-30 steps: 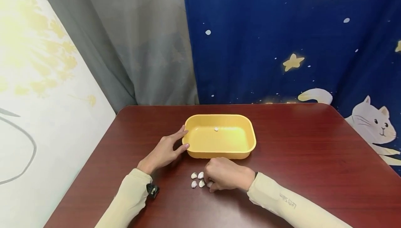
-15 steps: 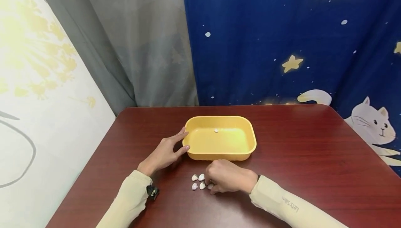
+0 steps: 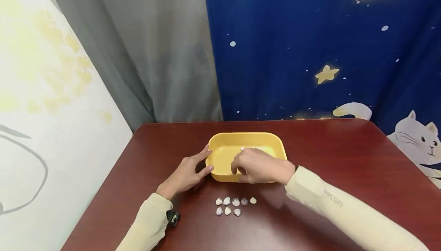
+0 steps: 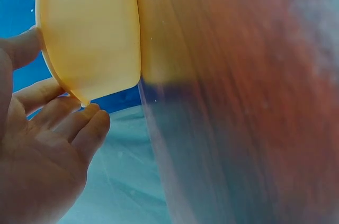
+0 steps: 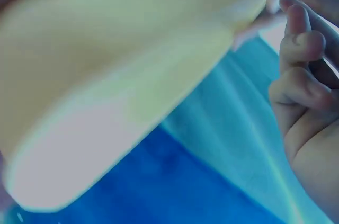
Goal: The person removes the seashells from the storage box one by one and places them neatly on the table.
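The yellow plastic tub [image 3: 227, 143] stands on the table with its long side toward me. My left hand [image 3: 186, 172] holds its left end, thumb and forefinger hooked over the rim; in the left wrist view the other fingers lie bent outside. Across the tub's near rim hangs my right hand [image 3: 256, 166], its fingers loosely bent and nothing visible between them. Beyond its knuckles a small white shell [image 3: 242, 148] shows inside the tub. Small pale seashells [image 3: 236, 202] lie in two rows before the tub: several in the far row, three in the near one.
Dark red table top [image 3: 165, 140] surrounds the tub. A grey curtain [image 3: 175, 59] and a blue star-patterned curtain [image 3: 275, 51] hang behind its far edge. A white printed panel [image 3: 69, 159] borders the left side.
My right hand has gone from the shells up and forward over the tub's near rim. Shells it covered are now visible at the rows' right end. The left hand keeps its place.
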Motion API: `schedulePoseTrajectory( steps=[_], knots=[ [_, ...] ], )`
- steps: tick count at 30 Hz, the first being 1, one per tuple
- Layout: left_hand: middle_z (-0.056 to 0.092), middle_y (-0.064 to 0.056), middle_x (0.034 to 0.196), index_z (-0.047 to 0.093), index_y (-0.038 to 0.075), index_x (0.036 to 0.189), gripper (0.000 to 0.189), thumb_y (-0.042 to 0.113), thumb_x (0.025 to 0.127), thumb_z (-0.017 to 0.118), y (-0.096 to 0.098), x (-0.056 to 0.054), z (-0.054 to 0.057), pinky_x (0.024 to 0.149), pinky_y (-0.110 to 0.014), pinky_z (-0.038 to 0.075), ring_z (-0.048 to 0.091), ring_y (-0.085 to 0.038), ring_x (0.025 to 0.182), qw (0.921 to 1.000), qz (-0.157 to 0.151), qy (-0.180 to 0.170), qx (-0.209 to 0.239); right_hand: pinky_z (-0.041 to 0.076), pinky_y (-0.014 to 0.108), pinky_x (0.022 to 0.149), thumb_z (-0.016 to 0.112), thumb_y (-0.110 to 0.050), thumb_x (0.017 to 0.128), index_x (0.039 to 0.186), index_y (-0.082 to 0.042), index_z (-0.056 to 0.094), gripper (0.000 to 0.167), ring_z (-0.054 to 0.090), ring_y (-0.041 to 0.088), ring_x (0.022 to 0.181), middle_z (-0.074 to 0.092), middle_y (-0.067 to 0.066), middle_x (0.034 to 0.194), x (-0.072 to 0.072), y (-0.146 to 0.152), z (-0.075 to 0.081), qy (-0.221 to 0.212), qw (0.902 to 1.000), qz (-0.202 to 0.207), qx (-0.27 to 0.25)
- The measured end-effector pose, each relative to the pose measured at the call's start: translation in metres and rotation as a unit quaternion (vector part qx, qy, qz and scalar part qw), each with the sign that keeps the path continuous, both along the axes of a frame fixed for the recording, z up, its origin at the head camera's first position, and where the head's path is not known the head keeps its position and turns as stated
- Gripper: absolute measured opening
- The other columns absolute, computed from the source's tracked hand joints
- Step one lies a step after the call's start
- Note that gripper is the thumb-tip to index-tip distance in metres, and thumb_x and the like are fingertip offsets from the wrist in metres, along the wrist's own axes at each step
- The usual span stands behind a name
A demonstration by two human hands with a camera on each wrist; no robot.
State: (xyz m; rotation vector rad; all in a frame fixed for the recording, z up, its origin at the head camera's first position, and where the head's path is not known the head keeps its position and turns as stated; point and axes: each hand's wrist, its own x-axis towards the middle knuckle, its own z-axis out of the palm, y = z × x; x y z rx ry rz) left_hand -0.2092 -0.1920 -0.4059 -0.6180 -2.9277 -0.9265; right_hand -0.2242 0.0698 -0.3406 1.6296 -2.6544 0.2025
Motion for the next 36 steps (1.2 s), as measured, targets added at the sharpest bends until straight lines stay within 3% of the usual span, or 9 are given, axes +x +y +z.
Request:
schedulePoseTrajectory(
  steps=[6, 10, 14, 17, 19, 22, 27, 36],
  knots=[
    [0.031, -0.005, 0.164, 0.044, 0.012, 0.153, 0.062, 0.038, 0.099, 0.063, 0.003, 0.004, -0.006, 0.119, -0.047, 0.038, 0.038, -0.023, 0.149, 1.0, -0.001, 0.002, 0.003, 0.055, 0.028, 0.065, 0.084, -0.017, 0.078, 0.096, -0.013, 0.078, 0.02, 0.063, 0.012, 0.072, 0.073, -0.002, 0.082, -0.046, -0.009, 0.013, -0.018, 0.9927, -0.089, 0.08],
    [0.032, -0.005, 0.164, 0.045, 0.011, 0.152, 0.063, 0.037, 0.098, 0.064, 0.004, 0.002, -0.003, 0.119, -0.047, 0.037, 0.039, -0.024, 0.149, 1.0, -0.004, 0.006, -0.001, 0.056, 0.032, 0.067, 0.082, -0.007, 0.078, 0.096, -0.013, 0.077, 0.02, 0.062, 0.015, 0.078, 0.073, 0.002, 0.094, -0.075, -0.018, 0.003, -0.026, 0.9832, -0.139, 0.116],
    [0.032, -0.004, 0.164, 0.045, 0.011, 0.152, 0.063, 0.036, 0.098, 0.065, 0.004, 0.0, 0.0, 0.12, -0.047, 0.037, 0.039, -0.023, 0.149, 1.0, -0.003, -0.001, -0.008, 0.05, 0.032, 0.058, 0.072, 0.003, 0.078, 0.075, -0.011, 0.07, 0.015, 0.054, 0.016, 0.068, 0.069, 0.005, 0.082, -0.093, -0.026, -0.015, -0.003, 0.9793, -0.163, 0.12],
    [0.031, -0.004, 0.165, 0.044, 0.011, 0.152, 0.063, 0.038, 0.098, 0.063, 0.005, 0.0, 0.0, 0.12, -0.047, 0.037, 0.039, -0.024, 0.149, 0.9999, -0.009, -0.004, -0.012, 0.054, 0.038, 0.057, 0.064, 0.006, 0.083, 0.066, -0.011, 0.06, 0.025, 0.053, 0.017, 0.065, 0.069, 0.009, 0.079, -0.1, -0.029, -0.028, 0.021, 0.9732, -0.189, 0.13],
    [0.03, -0.005, 0.165, 0.044, 0.01, 0.153, 0.064, 0.038, 0.099, 0.063, 0.004, 0.0, 0.0, 0.12, -0.047, 0.037, 0.038, -0.025, 0.149, 0.9998, -0.012, -0.006, -0.014, 0.058, 0.042, 0.06, 0.06, 0.007, 0.087, 0.068, -0.011, 0.06, 0.025, 0.056, 0.018, 0.068, 0.07, 0.012, 0.084, -0.102, -0.031, -0.035, 0.027, 0.97, -0.197, 0.139],
    [0.031, -0.005, 0.164, 0.045, 0.011, 0.152, 0.063, 0.037, 0.099, 0.063, 0.001, 0.002, 0.0, 0.119, -0.048, 0.038, 0.039, -0.025, 0.149, 0.9999, -0.004, 0.0, -0.014, 0.06, 0.043, 0.065, 0.056, 0.009, 0.09, 0.077, -0.008, 0.063, 0.022, 0.06, 0.02, 0.072, 0.07, 0.015, 0.09, -0.104, -0.035, -0.04, 0.033, 0.973, -0.185, 0.133],
    [0.032, -0.006, 0.164, 0.045, 0.01, 0.152, 0.063, 0.037, 0.099, 0.064, -0.001, 0.001, 0.003, 0.119, -0.048, 0.037, 0.039, -0.025, 0.149, 0.9999, 0.002, 0.007, -0.009, 0.06, 0.038, 0.067, 0.058, 0.009, 0.089, 0.077, -0.007, 0.066, 0.022, 0.061, 0.02, 0.071, 0.07, 0.015, 0.085, -0.108, -0.036, -0.045, 0.063, 0.9791, -0.163, 0.104],
    [0.031, -0.004, 0.164, 0.045, 0.011, 0.152, 0.063, 0.038, 0.099, 0.063, 0.003, 0.0, 0.002, 0.12, -0.048, 0.036, 0.037, -0.024, 0.15, 1.0, -0.003, -0.002, -0.007, 0.058, 0.043, 0.066, 0.065, 0.006, 0.084, 0.066, -0.013, 0.059, 0.026, 0.06, 0.022, 0.068, 0.068, 0.01, 0.078, -0.109, -0.028, -0.049, 0.049, 0.9788, -0.183, 0.079]
  ],
)
